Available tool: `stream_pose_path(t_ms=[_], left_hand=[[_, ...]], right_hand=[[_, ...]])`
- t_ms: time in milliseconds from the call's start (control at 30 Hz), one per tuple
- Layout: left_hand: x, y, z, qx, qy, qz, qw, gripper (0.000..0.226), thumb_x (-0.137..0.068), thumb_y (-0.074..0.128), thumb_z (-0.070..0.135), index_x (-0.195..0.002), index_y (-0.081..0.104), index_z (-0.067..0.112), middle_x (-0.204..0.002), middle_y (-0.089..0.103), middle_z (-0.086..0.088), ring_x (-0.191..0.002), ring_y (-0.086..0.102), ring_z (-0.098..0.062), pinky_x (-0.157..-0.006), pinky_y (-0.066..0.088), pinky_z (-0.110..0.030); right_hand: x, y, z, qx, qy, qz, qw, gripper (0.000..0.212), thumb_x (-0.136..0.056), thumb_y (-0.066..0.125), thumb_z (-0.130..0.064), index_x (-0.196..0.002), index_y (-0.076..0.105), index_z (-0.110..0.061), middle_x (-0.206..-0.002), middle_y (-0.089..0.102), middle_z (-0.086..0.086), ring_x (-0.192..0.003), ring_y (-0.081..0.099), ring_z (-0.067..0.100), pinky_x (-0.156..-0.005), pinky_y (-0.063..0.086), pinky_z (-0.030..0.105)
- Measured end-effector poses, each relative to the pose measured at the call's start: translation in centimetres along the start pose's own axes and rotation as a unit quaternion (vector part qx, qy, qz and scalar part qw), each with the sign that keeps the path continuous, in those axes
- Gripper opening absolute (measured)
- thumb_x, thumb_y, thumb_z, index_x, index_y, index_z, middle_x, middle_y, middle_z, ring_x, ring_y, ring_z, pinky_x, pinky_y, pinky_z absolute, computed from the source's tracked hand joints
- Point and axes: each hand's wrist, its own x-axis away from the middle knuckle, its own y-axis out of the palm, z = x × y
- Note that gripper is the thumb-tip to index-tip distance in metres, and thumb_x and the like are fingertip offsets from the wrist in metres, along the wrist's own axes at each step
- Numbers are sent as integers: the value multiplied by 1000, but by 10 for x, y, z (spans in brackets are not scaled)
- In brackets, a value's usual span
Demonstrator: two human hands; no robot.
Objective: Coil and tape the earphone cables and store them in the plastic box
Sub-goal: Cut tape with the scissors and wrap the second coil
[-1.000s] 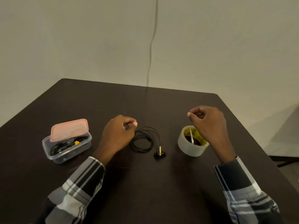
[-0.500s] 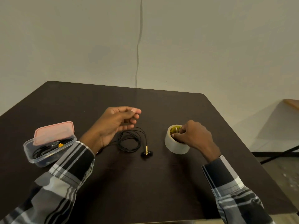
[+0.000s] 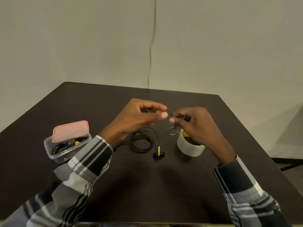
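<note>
- Table (image 3: 164, 185): dark brown, matte top; the far edge meets a plain pale wall (image 3: 82, 38).
- Wall fixture: one thin dark cord (image 3: 151, 46) runs down the wall to the table's far edge.
- Earphone cable (image 3: 142, 140): black, lies in a loose coil flat on the table at centre, between the two forearms. A tail leads left under the left wrist; the gold plug and black earbuds (image 3: 158, 153) lie at the coil's near right, the plug's long axis running near to far.
- Plastic box (image 3: 65, 145): clear, on the table at left, pink lid askew on top, with dark cables and an orange part inside.
- Tape roll (image 3: 190, 147): pale, lies flat just right of the earbuds.
- Left hand (image 3: 141, 115): raised above the coil, fingers curled, thumb and forefinger pinching a small dark piece.
- Right hand (image 3: 195, 122): raised above the roll, fingertips pinching a curled strip of clear tape (image 3: 174, 131).
- Sleeves: plaid, grey, black and white.
</note>
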Motion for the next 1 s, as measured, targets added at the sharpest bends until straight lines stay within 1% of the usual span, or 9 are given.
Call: stream_pose_path(t_ms=[133,200,267,333,433,567,700,900,1000], left_hand=[[-8,5,11,-32,51,3,998,17,-84,76,18,-94,76,3,-84,75,-14,-73,70,-19,-70,59,-29],[-11,4,11,-33,51,30,998,15,-84,76,14,-91,76,0,-77,74,-15,-68,70,-17,-67,59,-26],[-13,4,10,-28,41,70,996,13,-83,78,13,-88,75,1,-72,74,-11,-66,71,-17,-65,59,-25],[-15,5,9,-2,29,115,993,10,-83,79,12,-85,75,3,-68,74,-7,-64,72,-17,-63,60,-25],[-22,10,12,45,11,145,988,8,-83,78,11,-81,73,6,-66,73,-7,-62,72,-17,-61,60,-23],[-36,35,16,97,-8,109,989,8,-83,78,11,-82,73,5,-68,74,-9,-64,72,-18,-60,59,-23],[-49,59,10,132,-14,23,991,22,-92,69,23,-102,73,4,-88,76,-11,-81,75,-19,-72,61,-27],[-60,60,-25,68,-68,-4,995,22,-98,59,13,-118,68,10,-107,74,-6,-96,73,-12,-84,59,-28],[-61,58,-37,29,-95,-16,995,25,-98,55,5,-120,65,12,-115,71,-5,-103,69,-11,-86,58,-25]], right_hand=[[-1,4,-14,-58,-41,-34,997,9,-88,73,-29,-84,77,-23,-72,70,-12,-65,63,5,-62,51,29],[0,7,-15,-71,-48,0,996,9,-86,75,-30,-85,77,-22,-77,70,-11,-68,63,7,-66,54,33],[4,10,-14,-45,-56,55,996,8,-83,77,-33,-84,75,-25,-77,65,-13,-67,58,5,-63,48,25],[9,10,-10,-7,-52,74,996,14,-81,78,-36,-94,76,-30,-78,60,-17,-68,55,3,-62,39,18],[18,6,-5,-2,-41,55,998,25,-82,77,-37,-107,75,-34,-83,64,-19,-75,60,3,-66,48,23],[22,-9,3,6,15,36,999,26,-85,75,-36,-111,74,-32,-86,72,-20,-78,66,1,-74,58,31],[24,-29,29,44,115,62,990,10,-80,80,-39,-80,74,-32,-66,68,-15,-62,63,2,-57,49,25],[40,-25,61,91,175,-132,971,28,-70,84,-49,-89,72,-32,-93,70,-17,-89,63,4,-74,51,28],[45,-10,65,108,164,-164,967,29,-74,84,-40,-100,73,-32,-101,68,-16,-96,62,7,-77,50,25]])
